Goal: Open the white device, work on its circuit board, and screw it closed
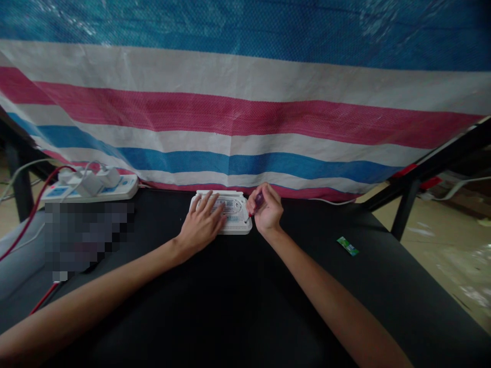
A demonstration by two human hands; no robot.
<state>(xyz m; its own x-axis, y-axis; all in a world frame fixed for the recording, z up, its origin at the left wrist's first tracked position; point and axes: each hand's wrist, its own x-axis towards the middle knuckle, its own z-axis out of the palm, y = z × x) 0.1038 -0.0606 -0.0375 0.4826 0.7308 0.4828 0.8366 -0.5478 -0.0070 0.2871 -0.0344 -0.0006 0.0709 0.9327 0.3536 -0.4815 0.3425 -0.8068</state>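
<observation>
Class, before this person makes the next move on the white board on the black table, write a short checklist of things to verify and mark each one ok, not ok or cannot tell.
1. Left hand lies flat on the white board, steadying it: ok.
2. Right hand has a closed grip on the dark red tool: ok.
3. Tool tip meets the board at its right side: cannot tell, too small.
4. Board lies flat on the black table: ok.
5. Green packet lies apart from both hands: ok.
6. Power strip and its cables sit clear of the board, at the table's far left: ok.
</observation>
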